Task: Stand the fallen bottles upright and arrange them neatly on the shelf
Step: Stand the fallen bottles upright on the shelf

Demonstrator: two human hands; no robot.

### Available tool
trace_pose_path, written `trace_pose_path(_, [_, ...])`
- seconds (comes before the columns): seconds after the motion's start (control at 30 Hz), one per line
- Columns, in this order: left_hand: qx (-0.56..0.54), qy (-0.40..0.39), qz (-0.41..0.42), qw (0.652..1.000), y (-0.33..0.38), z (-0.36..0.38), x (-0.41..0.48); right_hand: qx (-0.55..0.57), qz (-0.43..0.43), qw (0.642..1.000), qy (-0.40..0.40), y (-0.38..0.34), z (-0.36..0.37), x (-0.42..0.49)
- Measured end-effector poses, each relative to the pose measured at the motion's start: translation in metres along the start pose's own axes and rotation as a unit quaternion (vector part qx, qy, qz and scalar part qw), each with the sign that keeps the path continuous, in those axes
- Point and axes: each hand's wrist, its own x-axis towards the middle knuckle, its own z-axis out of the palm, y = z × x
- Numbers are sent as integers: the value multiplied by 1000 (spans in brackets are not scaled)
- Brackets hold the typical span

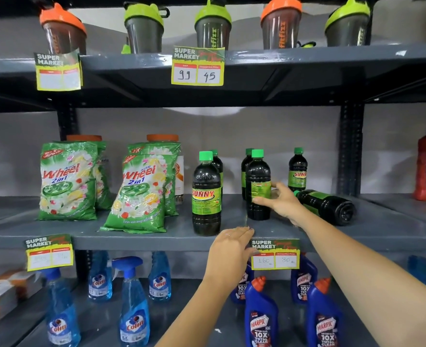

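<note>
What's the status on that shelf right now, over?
Right hand gripping upright bottle. Left hand flat on shelf edge, empty. Fallen bottle on its side behind right wrist. Nothing blocking.

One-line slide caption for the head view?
Right hand grips an upright dark bottle; one bottle lies fallen.
</note>
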Motion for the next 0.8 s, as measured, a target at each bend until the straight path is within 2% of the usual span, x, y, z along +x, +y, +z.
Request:
trace_pose_path(0.1, [14,5,4,1000,0,0,0,-63,-9,997,37,-3,7,1])
trace_pose_path(0.23, [21,10,8,1000,0,0,0,7,3,999,-53,-18,-3,2])
trace_pose_path(0.3, [25,16,9,1000,-1,1,0,25,4,997,-73,-23,-9,1])
trace_pose_path(0.37, [16,15,4,1000,0,1,-1,17,-2,998,-54,-24,-9,0])
trace_pose_path(0.5, [12,19,4,1000,0,2,-1,-90,-20,995,24,-22,1,-1])
trace_pose_path(0.57, [2,13,1,1000,1,2,-1,-84,-17,996,11,-24,-1,-1])
trace_pose_path(0.7, [15,20,9,1000,-2,5,-2,-19,-2,997,-75,-25,-11,-4])
trace_pose_path(0.8, [11,20,13,1000,-4,7,-1,-43,-13,998,-44,-21,-9,-2])
